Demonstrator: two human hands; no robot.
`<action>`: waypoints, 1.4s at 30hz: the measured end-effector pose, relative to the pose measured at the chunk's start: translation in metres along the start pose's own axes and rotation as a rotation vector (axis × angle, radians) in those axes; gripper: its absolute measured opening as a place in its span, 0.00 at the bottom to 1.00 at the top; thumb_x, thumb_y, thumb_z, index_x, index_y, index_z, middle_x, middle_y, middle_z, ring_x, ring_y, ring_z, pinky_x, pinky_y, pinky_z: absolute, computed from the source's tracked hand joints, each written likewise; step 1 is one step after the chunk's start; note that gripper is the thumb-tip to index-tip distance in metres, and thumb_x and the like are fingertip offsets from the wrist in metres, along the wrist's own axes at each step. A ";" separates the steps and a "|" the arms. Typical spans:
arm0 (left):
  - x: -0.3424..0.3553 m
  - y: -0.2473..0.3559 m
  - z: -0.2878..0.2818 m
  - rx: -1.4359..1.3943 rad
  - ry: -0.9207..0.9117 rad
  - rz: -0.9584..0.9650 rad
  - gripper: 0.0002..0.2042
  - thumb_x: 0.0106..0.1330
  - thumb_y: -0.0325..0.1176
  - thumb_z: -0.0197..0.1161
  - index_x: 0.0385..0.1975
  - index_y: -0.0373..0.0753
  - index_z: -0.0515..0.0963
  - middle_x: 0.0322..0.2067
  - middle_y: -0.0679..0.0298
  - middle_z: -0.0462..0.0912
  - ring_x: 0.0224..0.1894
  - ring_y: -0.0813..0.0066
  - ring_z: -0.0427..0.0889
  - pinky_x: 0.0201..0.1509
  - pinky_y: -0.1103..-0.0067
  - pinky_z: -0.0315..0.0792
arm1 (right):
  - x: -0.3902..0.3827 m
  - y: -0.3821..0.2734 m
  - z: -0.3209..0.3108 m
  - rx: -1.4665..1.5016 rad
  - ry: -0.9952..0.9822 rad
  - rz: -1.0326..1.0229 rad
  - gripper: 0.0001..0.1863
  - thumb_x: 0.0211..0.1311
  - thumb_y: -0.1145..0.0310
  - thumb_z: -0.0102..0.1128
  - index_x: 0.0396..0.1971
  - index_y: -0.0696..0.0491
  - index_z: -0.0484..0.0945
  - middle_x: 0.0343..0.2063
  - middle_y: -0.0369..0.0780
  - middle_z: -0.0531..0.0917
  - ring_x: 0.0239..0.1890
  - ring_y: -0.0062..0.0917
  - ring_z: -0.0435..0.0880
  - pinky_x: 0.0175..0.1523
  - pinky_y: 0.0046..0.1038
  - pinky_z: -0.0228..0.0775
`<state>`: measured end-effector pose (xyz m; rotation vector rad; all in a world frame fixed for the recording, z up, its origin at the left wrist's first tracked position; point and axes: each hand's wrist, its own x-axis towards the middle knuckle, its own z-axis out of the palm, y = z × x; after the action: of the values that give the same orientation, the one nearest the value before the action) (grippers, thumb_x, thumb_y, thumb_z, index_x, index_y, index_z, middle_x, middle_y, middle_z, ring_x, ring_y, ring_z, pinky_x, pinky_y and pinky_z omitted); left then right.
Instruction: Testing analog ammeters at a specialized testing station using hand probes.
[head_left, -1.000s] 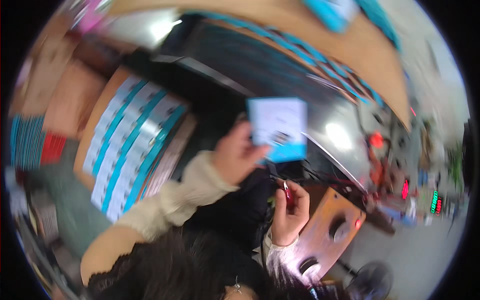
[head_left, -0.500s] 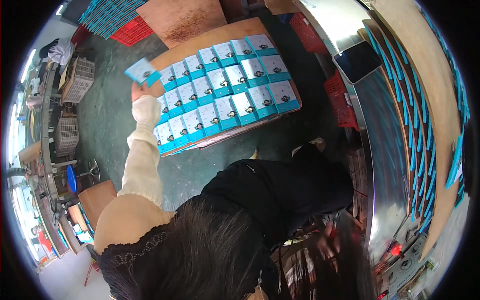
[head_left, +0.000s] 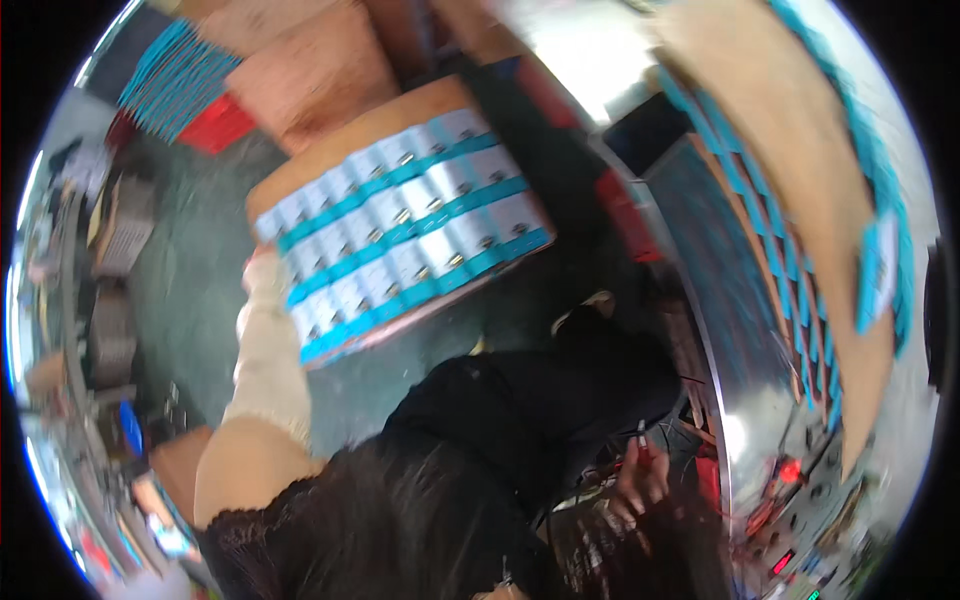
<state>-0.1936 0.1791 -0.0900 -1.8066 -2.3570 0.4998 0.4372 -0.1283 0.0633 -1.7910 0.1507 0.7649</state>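
- Nearest, dark hair and black clothing fill the lower middle, the cloth matte and softly creased.
- The right hand is partly covered by hair; its fingers are closed around a slim tool, red with a pale, metallic-looking upper end.
- A cream sleeve, loose and wrinkled, covers the left forearm.
- The left hand is at the left edge of the cards; blur hides its fingers, so I cannot tell whether they grip a card or are released.
- The cards lie in three overlapping rows, each rectangular, with a white face, a turquoise band and a small shiny metallic piece. Any print on them is too blurred to read.
- Beneath them is a smooth brown board with rounded corners.
- To the right runs a glossy metal worktop with a flat black panel near its far end.
- Beyond it, more turquoise pieces line curved-looking tan boards.
- Farther off, a red plastic crate sits by a ridged turquoise stack.
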 end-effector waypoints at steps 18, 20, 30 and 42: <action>-0.077 0.330 -0.563 -1.311 -0.397 1.341 0.30 0.70 0.58 0.45 0.55 0.36 0.73 0.31 0.63 0.80 0.30 0.80 0.79 0.35 0.85 0.71 | -0.054 -0.034 0.046 -0.510 -0.022 -1.154 0.10 0.45 0.71 0.73 0.30 0.53 0.83 0.20 0.36 0.80 0.22 0.29 0.79 0.28 0.28 0.71; -0.091 0.375 -0.583 -1.208 -0.623 1.155 0.36 0.67 0.65 0.44 0.57 0.36 0.71 0.33 0.58 0.83 0.27 0.81 0.79 0.29 0.86 0.73 | -0.059 -0.032 0.045 -0.508 -0.049 -1.147 0.10 0.46 0.71 0.72 0.30 0.53 0.83 0.20 0.37 0.80 0.22 0.29 0.79 0.28 0.28 0.71; -0.210 0.363 -0.523 -1.548 -0.330 1.419 0.17 0.63 0.28 0.61 0.50 0.31 0.68 0.33 0.62 0.83 0.30 0.80 0.79 0.30 0.84 0.73 | -0.046 0.038 -0.039 -0.521 0.316 -0.778 0.11 0.45 0.69 0.74 0.29 0.54 0.82 0.20 0.39 0.81 0.22 0.29 0.81 0.29 0.28 0.72; -0.279 0.388 -0.369 -1.700 -1.263 1.002 0.23 0.68 0.34 0.58 0.60 0.33 0.63 0.36 0.59 0.83 0.29 0.76 0.81 0.31 0.83 0.72 | -0.061 -0.055 0.008 -0.208 0.083 -1.052 0.12 0.43 0.83 0.69 0.30 0.61 0.77 0.21 0.43 0.78 0.22 0.28 0.79 0.29 0.24 0.69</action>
<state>0.3479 0.0673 0.1521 -4.5576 -1.9140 -1.2252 0.4113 -0.1174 0.1413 -1.7704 -0.7898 -0.0599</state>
